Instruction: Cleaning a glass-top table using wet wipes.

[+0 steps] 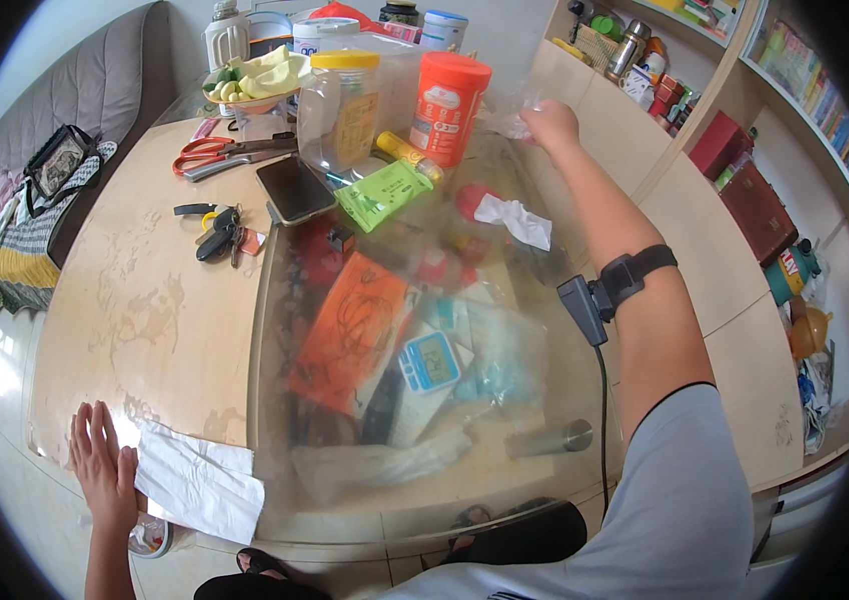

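My left hand (103,469) lies flat at the near left corner of the wooden tabletop, fingers extended. Its thumb is against the edge of a white paper tissue (199,480) spread beside it. At the far right, my right hand (550,126) is closed on crinkled clear plastic (510,124); its fingertips are partly hidden. A crumpled white tissue (516,219) rests on the glass section of the table, nearer to me than that hand. Just left of the right hand stands a red lidded canister (450,109).
A clear jar with yellow lid (339,112), red-handled scissors (222,156), smartphone (295,189), green wipes packet (384,193) and keys (220,236) occupy the table. A digital timer (430,361) shows at the glass section. A cable (604,420) hangs from my right forearm's strapped device.
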`<move>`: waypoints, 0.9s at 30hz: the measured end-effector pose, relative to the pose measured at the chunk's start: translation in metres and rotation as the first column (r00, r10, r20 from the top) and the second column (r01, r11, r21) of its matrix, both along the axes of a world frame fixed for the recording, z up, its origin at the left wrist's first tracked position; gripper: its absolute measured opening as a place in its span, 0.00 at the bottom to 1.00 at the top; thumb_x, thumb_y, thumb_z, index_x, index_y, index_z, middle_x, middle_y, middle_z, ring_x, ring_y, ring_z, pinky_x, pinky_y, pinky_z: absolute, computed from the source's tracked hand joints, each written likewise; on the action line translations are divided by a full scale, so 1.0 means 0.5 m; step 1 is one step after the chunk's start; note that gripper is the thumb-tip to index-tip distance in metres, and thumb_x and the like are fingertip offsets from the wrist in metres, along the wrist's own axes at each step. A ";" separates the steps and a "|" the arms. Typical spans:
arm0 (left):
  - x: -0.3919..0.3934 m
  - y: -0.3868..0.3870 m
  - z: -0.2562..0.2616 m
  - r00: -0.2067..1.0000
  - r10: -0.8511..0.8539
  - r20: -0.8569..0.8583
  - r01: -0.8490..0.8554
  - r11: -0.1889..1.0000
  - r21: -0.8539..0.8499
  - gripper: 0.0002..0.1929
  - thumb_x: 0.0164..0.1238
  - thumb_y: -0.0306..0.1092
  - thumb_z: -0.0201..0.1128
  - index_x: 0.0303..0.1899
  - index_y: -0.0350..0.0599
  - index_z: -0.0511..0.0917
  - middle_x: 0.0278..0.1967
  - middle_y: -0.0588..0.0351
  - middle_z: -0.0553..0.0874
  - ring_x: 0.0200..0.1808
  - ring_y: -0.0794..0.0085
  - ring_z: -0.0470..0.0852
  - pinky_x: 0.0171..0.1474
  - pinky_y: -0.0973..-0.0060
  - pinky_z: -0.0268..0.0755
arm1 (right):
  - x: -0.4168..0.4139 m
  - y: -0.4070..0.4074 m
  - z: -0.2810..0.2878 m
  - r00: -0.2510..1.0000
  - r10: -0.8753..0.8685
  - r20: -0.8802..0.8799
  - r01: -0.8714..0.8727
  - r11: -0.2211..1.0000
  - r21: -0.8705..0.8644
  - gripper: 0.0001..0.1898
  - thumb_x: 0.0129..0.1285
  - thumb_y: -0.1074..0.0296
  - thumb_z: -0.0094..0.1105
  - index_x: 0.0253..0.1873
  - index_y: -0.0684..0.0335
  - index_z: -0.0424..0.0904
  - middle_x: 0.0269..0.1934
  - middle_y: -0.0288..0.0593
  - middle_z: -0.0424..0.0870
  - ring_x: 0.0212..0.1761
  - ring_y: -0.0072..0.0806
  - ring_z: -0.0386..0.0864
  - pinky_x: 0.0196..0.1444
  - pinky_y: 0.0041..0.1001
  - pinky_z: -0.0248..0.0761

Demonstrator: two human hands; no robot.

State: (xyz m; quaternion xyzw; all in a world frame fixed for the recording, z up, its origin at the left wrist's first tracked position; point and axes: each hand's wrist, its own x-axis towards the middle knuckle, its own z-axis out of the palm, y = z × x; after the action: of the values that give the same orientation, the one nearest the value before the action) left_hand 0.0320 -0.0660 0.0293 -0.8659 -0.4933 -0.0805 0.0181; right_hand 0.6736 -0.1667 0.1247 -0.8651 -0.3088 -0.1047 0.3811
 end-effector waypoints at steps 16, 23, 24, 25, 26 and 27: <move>-0.033 0.013 -0.018 0.926 -0.045 0.375 0.052 0.999 -0.009 0.35 0.54 0.43 0.57 0.64 0.45 0.54 0.62 0.44 0.59 0.65 0.54 0.55 0.66 0.62 0.41 | -0.547 -0.073 0.086 0.245 0.778 -0.578 -0.381 0.626 0.680 0.09 0.56 0.64 0.58 0.37 0.62 0.74 0.31 0.36 0.78 0.29 0.21 0.76 0.31 0.23 0.75; -0.106 -0.044 0.121 0.305 0.138 0.942 0.535 0.794 -0.290 0.27 0.66 0.38 0.51 0.64 0.46 0.56 0.62 0.50 0.62 0.58 0.68 0.67 0.59 0.69 0.59 | -0.898 -0.012 0.015 -0.205 0.726 -0.657 -0.423 0.539 0.728 0.08 0.55 0.64 0.58 0.34 0.60 0.72 0.30 0.36 0.78 0.28 0.22 0.76 0.32 0.22 0.74; -0.126 -0.053 0.136 0.313 0.154 0.937 0.504 0.810 -0.301 0.27 0.66 0.38 0.51 0.64 0.46 0.56 0.62 0.50 0.62 0.58 0.68 0.67 0.59 0.69 0.59 | -0.933 0.003 -0.004 -0.252 0.718 -0.648 -0.445 0.509 0.737 0.08 0.55 0.64 0.59 0.32 0.59 0.71 0.28 0.37 0.77 0.27 0.21 0.76 0.32 0.22 0.73; -0.152 -0.060 0.145 0.305 0.190 0.933 0.525 0.784 -0.331 0.26 0.65 0.36 0.53 0.63 0.46 0.58 0.61 0.51 0.65 0.56 0.70 0.69 0.57 0.71 0.61 | -0.974 0.017 -0.021 -0.288 0.703 -0.650 -0.453 0.497 0.740 0.08 0.55 0.64 0.59 0.32 0.59 0.71 0.28 0.37 0.77 0.27 0.21 0.76 0.32 0.22 0.73; -0.183 -0.064 0.149 0.295 0.225 0.929 0.547 0.757 -0.357 0.26 0.63 0.34 0.54 0.63 0.45 0.59 0.59 0.52 0.68 0.54 0.72 0.71 0.55 0.72 0.63 | -1.015 0.030 -0.036 -0.290 0.690 -0.663 -0.528 0.463 0.712 0.07 0.55 0.65 0.59 0.32 0.59 0.71 0.28 0.37 0.77 0.27 0.21 0.76 0.32 0.23 0.73; -0.217 -0.065 0.145 0.298 0.243 0.923 0.515 0.773 -0.370 0.26 0.63 0.34 0.54 0.63 0.45 0.59 0.59 0.52 0.68 0.54 0.72 0.71 0.55 0.72 0.63 | -1.055 0.040 -0.050 -0.289 0.679 -0.675 -0.598 0.422 0.681 0.07 0.55 0.65 0.58 0.32 0.59 0.72 0.27 0.36 0.77 0.27 0.21 0.76 0.33 0.23 0.74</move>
State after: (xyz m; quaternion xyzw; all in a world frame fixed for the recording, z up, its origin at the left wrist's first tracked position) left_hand -0.0763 -0.0985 0.1019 -0.6428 -0.3209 -0.4082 -0.5632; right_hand 0.1460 -0.1466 0.0999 -0.3989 -0.4167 0.6485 0.4966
